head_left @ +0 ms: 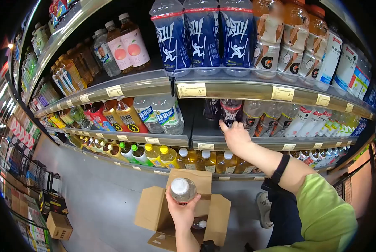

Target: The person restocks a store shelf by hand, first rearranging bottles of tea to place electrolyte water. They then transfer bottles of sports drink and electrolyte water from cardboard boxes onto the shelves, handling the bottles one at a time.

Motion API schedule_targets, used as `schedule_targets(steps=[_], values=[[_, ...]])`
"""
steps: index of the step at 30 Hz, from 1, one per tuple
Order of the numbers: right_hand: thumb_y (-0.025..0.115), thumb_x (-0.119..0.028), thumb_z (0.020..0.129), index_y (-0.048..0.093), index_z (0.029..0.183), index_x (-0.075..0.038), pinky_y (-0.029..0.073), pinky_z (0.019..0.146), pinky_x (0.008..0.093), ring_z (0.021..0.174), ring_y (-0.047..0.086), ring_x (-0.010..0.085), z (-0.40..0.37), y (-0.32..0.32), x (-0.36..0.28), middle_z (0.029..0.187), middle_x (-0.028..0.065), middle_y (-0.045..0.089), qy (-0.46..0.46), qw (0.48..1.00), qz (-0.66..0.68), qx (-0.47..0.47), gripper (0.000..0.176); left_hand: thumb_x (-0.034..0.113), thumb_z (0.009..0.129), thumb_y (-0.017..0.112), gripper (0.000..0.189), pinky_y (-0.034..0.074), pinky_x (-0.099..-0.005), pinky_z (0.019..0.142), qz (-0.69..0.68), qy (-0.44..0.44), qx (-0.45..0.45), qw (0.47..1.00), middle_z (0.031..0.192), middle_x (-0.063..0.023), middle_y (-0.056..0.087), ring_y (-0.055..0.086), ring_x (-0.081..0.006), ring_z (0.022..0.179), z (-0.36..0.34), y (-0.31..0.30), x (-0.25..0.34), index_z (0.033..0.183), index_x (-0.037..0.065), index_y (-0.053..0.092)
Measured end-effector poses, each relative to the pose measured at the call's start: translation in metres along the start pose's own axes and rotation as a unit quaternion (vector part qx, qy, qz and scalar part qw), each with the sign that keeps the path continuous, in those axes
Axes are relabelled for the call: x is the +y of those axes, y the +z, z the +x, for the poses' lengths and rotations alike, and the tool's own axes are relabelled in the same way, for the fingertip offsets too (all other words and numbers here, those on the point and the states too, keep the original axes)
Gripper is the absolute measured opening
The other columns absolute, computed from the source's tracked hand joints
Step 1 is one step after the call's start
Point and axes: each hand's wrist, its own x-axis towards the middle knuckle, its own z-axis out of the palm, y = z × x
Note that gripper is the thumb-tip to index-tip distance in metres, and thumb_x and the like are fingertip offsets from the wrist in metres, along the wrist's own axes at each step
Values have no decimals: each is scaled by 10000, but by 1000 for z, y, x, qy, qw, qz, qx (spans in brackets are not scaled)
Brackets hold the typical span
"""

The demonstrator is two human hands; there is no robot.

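Note:
My left hand (183, 212) is wrapped round a clear bottle (183, 194) with a white cap, held upright above an opened cardboard box (217, 220). Inside the box lies another clear bottle (199, 224), partly hidden by the box wall and my left wrist. My right hand (236, 136) reaches to the middle shelf, its fingers curled at the lower part of a dark-labelled bottle (231, 110). Further back, another dark bottle (212, 109) stands to its left. Beside my right hand stands a clear bottle with a grey-black label (251, 112).
The upper shelf (238, 86) holds big blue-labelled bottles (198, 38) and orange drinks (268, 38), overhanging the middle row. Yellow-capped bottles (168, 156) line the bottom shelf. A shopping cart (38, 175) and a closed carton (59, 225) stand on the left.

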Motion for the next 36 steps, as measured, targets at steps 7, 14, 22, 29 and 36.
schedule_targets(steps=[7,14,22,29,36], values=[[570,-28,780,470,1303,-130,530,740,412,890,598,371,44,11,-4,923,250,569,76,997,19,14,542,-78,675,796,797,532,-322,864,-8,14,2,1000,1167,-110,569,616,-183,1009,3,-2,2,1331,4,352],[542,-80,854,470,1261,-199,542,770,404,990,577,358,60,23,5,1040,260,539,114,992,45,-29,430,-69,689,795,788,540,-317,855,-41,-7,-36,998,1111,-101,595,641,-180,960,2,8,7,1328,4,339],[499,-58,854,398,1346,-144,539,778,472,947,609,445,53,8,-2,1086,349,529,132,984,99,-61,510,-39,680,818,792,534,-325,875,-45,-25,-55,997,1137,-101,584,624,-180,1007,1,17,4,1317,0,350],[531,-41,810,343,1402,-48,507,865,482,1023,592,446,-60,-102,2,1159,308,534,-130,920,334,-158,622,-28,593,862,981,453,-376,1010,-65,103,-66,990,1424,-118,399,453,-235,1250,7,45,-10,1389,88,301],[513,21,798,233,1436,49,482,878,433,1083,529,435,-65,-87,21,1271,254,382,-101,855,506,58,697,83,604,891,970,421,-338,988,-16,267,-127,955,1280,-89,479,501,-209,1138,89,140,8,1389,48,322]])
